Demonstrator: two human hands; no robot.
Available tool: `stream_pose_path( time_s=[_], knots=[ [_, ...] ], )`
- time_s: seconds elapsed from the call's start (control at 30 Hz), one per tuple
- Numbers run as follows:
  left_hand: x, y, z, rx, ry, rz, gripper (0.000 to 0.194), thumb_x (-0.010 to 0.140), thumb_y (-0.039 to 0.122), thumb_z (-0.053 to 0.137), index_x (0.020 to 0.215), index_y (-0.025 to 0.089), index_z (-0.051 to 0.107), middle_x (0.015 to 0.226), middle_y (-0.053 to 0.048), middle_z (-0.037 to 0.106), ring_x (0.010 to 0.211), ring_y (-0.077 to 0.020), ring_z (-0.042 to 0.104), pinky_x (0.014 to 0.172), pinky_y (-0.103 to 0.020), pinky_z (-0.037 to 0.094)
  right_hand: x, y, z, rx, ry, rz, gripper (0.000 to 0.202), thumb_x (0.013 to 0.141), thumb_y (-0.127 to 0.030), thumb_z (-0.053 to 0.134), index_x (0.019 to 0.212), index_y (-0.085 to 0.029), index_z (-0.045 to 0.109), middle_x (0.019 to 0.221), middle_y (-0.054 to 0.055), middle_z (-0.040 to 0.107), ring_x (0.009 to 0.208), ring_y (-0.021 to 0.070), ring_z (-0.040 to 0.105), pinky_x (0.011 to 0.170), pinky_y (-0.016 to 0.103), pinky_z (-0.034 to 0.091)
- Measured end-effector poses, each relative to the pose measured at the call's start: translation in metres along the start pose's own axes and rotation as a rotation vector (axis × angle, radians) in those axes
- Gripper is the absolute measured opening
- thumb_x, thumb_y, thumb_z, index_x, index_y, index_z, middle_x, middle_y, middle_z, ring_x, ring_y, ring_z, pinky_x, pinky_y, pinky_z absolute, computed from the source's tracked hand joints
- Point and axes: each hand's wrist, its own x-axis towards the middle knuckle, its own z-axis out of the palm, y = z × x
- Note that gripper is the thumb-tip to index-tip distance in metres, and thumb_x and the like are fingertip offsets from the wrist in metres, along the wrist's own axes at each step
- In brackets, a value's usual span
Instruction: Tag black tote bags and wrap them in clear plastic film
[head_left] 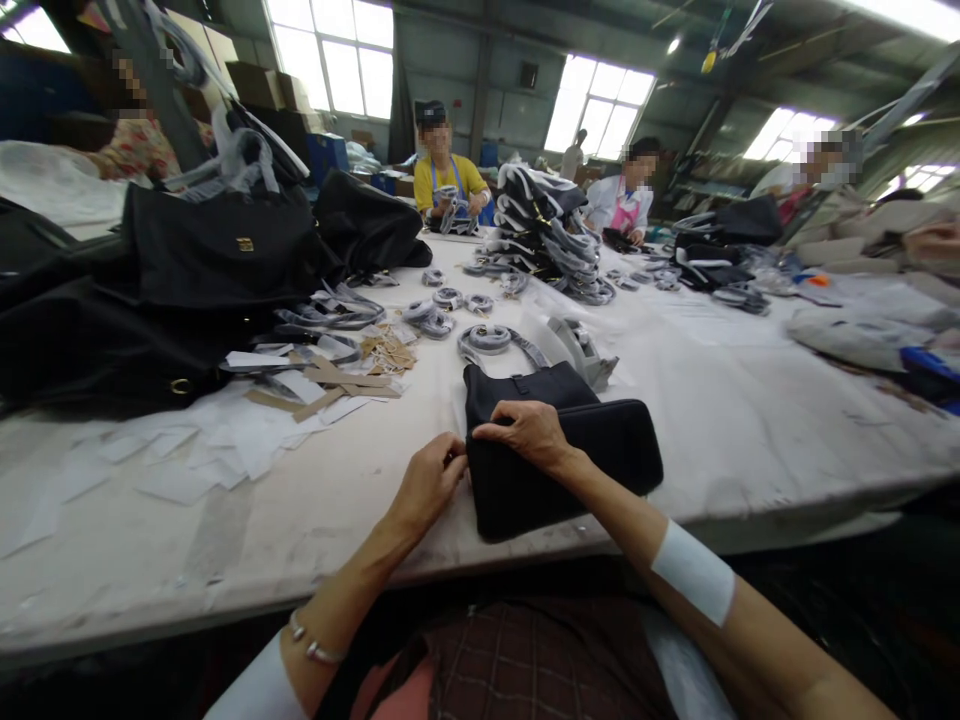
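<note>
A black handbag (592,455) lies on the table in front of me, its flat base turned my way and its strap reaching out behind. My right hand (529,432) reaches over the top edge near the left corner, thumb and fingers closed on the bag. At that same left side, my left hand (435,475) is curled with its fingertips pinched against the bag's edge; what exactly lies between them is hidden. Just behind the bag sits a wrapped coiled strap (487,340), beside some grey wrapped pieces (581,350).
Large black bags (217,245) are piled at the left, near paper sheets (187,450) and cardboard strips (330,390). A tall stack of wrapped bags (544,225) stands farther back on the table (750,420). Co-workers, one in a yellow top (480,180), work across from me.
</note>
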Motion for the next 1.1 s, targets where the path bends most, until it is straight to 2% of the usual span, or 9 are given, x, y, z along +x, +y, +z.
stream_pose_path(
  time_s=[0.07, 0.17, 0.37, 0.53, 0.6, 0.7, 0.83, 0.97, 1.1],
  knots=[
    [-0.002, 0.003, -0.001, -0.219, 0.127, -0.004, 0.023, 0.090, 0.032, 0.044, 0.104, 0.019, 0.057, 0.103, -0.007, 0.067, 0.095, -0.0189, 0.063, 0.085, -0.031, 0.048, 0.004, -0.004, 0.003, 0.004, -0.016, 0.024, 0.041, 0.075, -0.065, 0.063, 0.072, -0.024, 0.070, 0.071, 0.000, 0.070, 0.069, 0.0148, 0.061, 0.061, 0.023, 0.033],
    [0.003, 0.012, 0.002, -0.303, 0.131, 0.078, 0.041, 0.086, 0.035, 0.054, 0.124, 0.019, 0.050, 0.127, -0.009, 0.059, 0.115, -0.0212, 0.056, 0.099, -0.035, 0.043, 0.006, -0.013, 0.005, 0.030, -0.004, 0.042, 0.041, 0.077, -0.065, 0.061, 0.075, -0.025, 0.071, 0.070, -0.001, 0.069, 0.068, 0.0143, 0.061, 0.059, 0.024, 0.032],
    [0.013, 0.020, -0.001, -0.179, 0.113, 0.107, 0.028, 0.082, 0.025, 0.056, 0.111, 0.022, 0.056, 0.103, -0.003, 0.068, 0.097, -0.0204, 0.063, 0.090, -0.035, 0.048, 0.008, -0.023, -0.015, 0.212, -0.145, -0.101, 0.045, 0.090, -0.054, 0.049, 0.072, -0.020, 0.071, 0.068, 0.000, 0.067, 0.063, 0.0123, 0.057, 0.057, 0.023, 0.036],
    [0.012, 0.010, 0.000, -0.139, 0.122, 0.097, 0.025, 0.084, 0.028, 0.057, 0.107, 0.021, 0.055, 0.103, -0.004, 0.067, 0.097, -0.0216, 0.063, 0.089, -0.036, 0.048, 0.030, -0.045, -0.030, 0.359, -0.149, -0.361, 0.023, 0.092, -0.029, 0.051, 0.095, -0.020, 0.072, 0.094, 0.002, 0.071, 0.085, 0.0130, 0.063, 0.077, 0.022, 0.042],
    [0.012, 0.008, 0.003, -0.122, 0.128, 0.066, 0.025, 0.083, 0.029, 0.058, 0.106, 0.021, 0.055, 0.099, -0.004, 0.067, 0.092, -0.0214, 0.063, 0.085, -0.035, 0.048, 0.046, -0.049, -0.022, 0.363, -0.208, -0.330, 0.021, 0.087, -0.027, 0.055, 0.096, -0.021, 0.073, 0.093, 0.001, 0.072, 0.085, 0.0134, 0.063, 0.078, 0.022, 0.043],
    [0.009, 0.007, 0.004, -0.087, 0.123, 0.041, 0.022, 0.082, 0.030, 0.060, 0.102, 0.020, 0.056, 0.094, -0.003, 0.067, 0.087, -0.0204, 0.063, 0.081, -0.033, 0.047, 0.069, -0.039, 0.004, 0.307, -0.377, -0.210, 0.013, 0.075, -0.018, 0.063, 0.080, -0.019, 0.075, 0.079, 0.001, 0.072, 0.075, 0.0148, 0.064, 0.070, 0.023, 0.044],
    [0.008, 0.005, -0.010, -0.144, 0.026, 0.044, 0.024, 0.084, 0.039, 0.057, 0.099, 0.020, 0.060, 0.088, -0.002, 0.067, 0.083, -0.0190, 0.062, 0.077, -0.030, 0.048, 0.085, -0.014, 0.034, 0.318, -0.444, -0.138, 0.012, 0.065, -0.013, 0.067, 0.072, -0.018, 0.075, 0.072, 0.000, 0.071, 0.071, 0.0154, 0.064, 0.064, 0.022, 0.044],
    [0.033, -0.004, -0.029, -0.177, 0.085, -0.076, 0.039, 0.093, 0.046, 0.034, 0.094, 0.018, 0.061, 0.082, -0.003, 0.068, 0.077, -0.0167, 0.065, 0.069, -0.026, 0.050, 0.087, -0.007, 0.037, 0.385, -0.475, -0.091, 0.016, 0.070, -0.023, 0.067, 0.083, -0.017, 0.075, 0.076, 0.000, 0.072, 0.074, 0.0150, 0.064, 0.067, 0.022, 0.046],
    [0.082, -0.008, -0.036, 0.098, 0.101, -0.239, 0.031, 0.089, 0.043, 0.043, 0.092, 0.018, 0.061, 0.086, -0.006, 0.071, 0.076, -0.0182, 0.067, 0.066, -0.026, 0.049, 0.085, -0.005, 0.006, 0.504, -0.492, -0.087, 0.025, 0.077, -0.032, 0.064, 0.092, -0.016, 0.074, 0.085, 0.001, 0.073, 0.080, 0.0158, 0.064, 0.075, 0.024, 0.047]
  ],
)
